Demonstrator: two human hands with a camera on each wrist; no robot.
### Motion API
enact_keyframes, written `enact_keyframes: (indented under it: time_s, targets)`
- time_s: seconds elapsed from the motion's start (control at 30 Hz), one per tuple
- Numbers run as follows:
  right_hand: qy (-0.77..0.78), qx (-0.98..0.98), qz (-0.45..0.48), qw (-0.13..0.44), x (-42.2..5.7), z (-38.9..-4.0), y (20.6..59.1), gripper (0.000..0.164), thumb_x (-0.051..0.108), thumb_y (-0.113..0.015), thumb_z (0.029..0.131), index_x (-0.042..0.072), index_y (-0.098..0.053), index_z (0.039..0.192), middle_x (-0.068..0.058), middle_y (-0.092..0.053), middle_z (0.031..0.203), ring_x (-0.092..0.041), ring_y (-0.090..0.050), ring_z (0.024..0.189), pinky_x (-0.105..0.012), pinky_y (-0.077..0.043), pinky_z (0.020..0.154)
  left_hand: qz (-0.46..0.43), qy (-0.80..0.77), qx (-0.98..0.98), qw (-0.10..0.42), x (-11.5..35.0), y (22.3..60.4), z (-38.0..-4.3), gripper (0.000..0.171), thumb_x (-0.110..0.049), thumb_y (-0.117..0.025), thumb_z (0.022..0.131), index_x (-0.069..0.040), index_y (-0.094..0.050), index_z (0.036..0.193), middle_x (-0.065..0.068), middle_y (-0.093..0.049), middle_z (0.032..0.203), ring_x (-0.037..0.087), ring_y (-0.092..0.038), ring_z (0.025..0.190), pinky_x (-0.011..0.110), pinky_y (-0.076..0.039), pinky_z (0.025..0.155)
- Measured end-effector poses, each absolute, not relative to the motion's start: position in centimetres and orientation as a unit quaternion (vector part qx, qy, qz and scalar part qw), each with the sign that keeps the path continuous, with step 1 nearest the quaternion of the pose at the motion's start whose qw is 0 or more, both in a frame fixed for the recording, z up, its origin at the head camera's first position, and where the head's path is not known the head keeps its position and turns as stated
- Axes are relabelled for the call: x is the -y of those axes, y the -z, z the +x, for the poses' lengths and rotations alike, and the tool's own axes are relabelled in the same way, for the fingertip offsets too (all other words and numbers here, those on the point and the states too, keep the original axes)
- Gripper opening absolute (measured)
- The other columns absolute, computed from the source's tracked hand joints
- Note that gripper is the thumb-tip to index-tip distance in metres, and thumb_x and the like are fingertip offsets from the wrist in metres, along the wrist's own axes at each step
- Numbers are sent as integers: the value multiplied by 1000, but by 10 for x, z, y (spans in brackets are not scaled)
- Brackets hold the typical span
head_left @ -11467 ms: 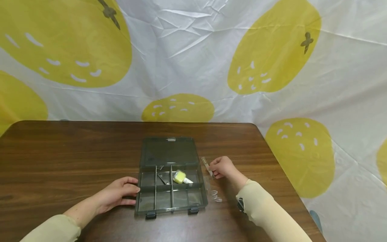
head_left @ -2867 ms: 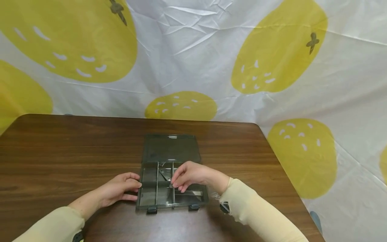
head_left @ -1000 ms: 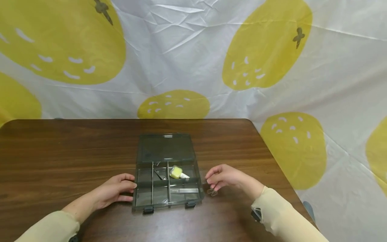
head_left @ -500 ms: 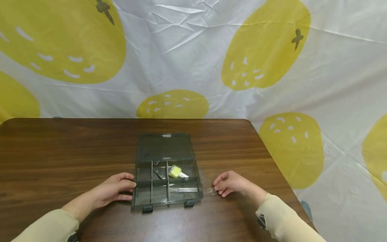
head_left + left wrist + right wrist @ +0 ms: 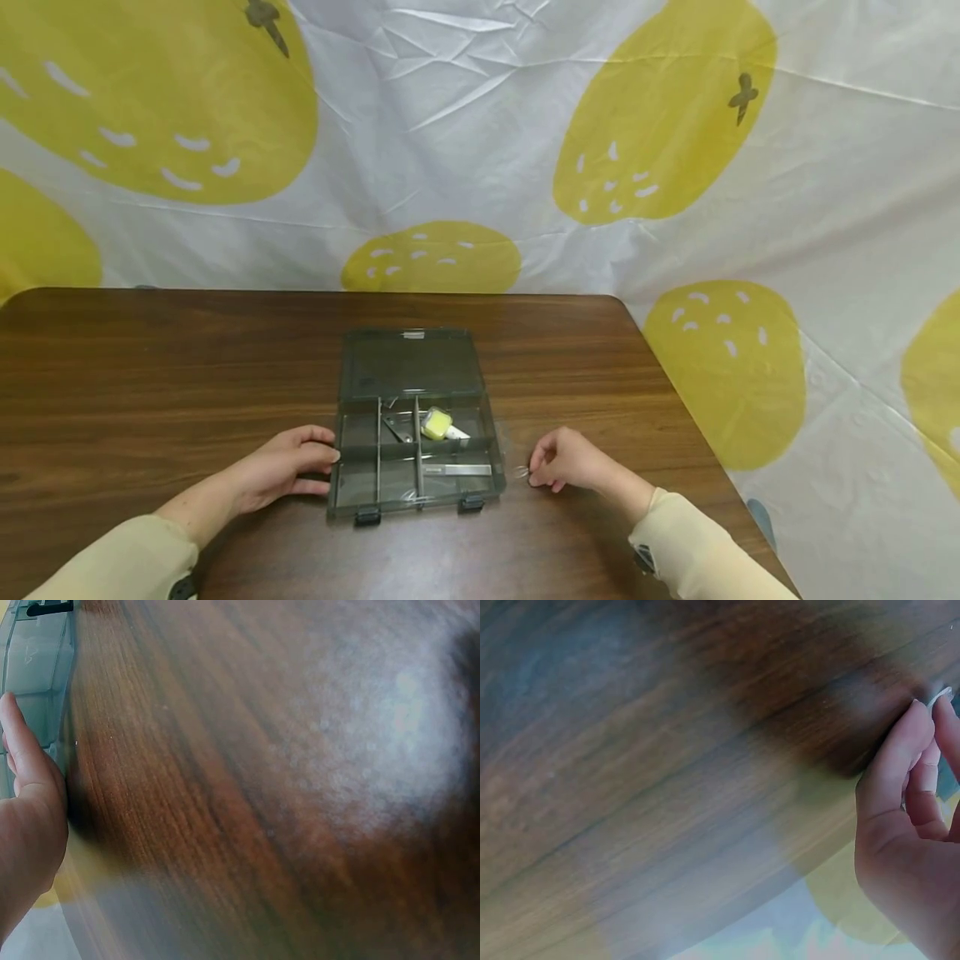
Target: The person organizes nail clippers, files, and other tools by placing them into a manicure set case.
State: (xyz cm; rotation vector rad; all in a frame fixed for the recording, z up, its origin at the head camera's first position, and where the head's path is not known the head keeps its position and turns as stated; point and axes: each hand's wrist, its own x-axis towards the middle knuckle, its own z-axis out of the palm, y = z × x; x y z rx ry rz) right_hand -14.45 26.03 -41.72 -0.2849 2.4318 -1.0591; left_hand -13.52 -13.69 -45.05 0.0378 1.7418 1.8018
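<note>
A grey see-through compartment box [image 5: 358, 487] lies open on the table. My left hand [image 5: 281, 471] rests against its left side, thumb at the rim; the left wrist view shows that hand [image 5: 30, 795] beside the box wall. To the right of the box, my right hand [image 5: 572, 461] pinches a small clear, round-edged piece [image 5: 521, 472] at the tabletop. In the right wrist view the clear piece [image 5: 940, 695] shows between thumb and forefinger, partly hidden. Inside the box are a yellow nail polish bottle [image 5: 437, 423] with a white cap, a flat silver strip [image 5: 459, 470] and what look like nail clippers [image 5: 397, 429].
The box's lid [image 5: 412, 362] lies folded back, away from me. Two dark latches [image 5: 367, 517] stick out at the front edge. A brown wood-grain table [image 5: 187, 367] spreads around, and a white cloth with yellow fruit shapes [image 5: 431, 258] hangs behind it.
The silver strip has gone from the table into the front right compartment. My right hand has come back out of the box and closed finger and thumb on the clear piece. The left hand stays put.
</note>
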Motion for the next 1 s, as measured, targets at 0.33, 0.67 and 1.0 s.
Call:
enact_keyframes:
  time_s: [0.33,0.67,1.0]
  targets:
    - [422,-849,-107,298,-272,-152,418,12,-1,-68,77,-11,-62,81,-1,-61,63,-9,-56,55,-26,-55,54,22,-686,-656,314,137,450,-136,44,-14,-56,88,6,-32,120,4,-44,98,16,-48,92,31,-56,77]
    - [471,-807,-77,347,-270,-159,410,14,0,-65,81,-12,-60,86,1,-61,64,-9,-58,58,-22,-54,56,17,-684,-658,314,138,451,-135,48,-14,-56,88,7,-30,123,6,-44,100,17,-47,94,32,-56,78]
    - [492,-777,-95,380,-247,-169,393,3,-1,-61,82,-3,-60,82,1,-60,64,-8,-57,58,-21,-53,56,12,-683,-658,318,138,451,-136,43,-14,-55,90,7,-33,120,5,-44,99,17,-47,93,31,-56,77]
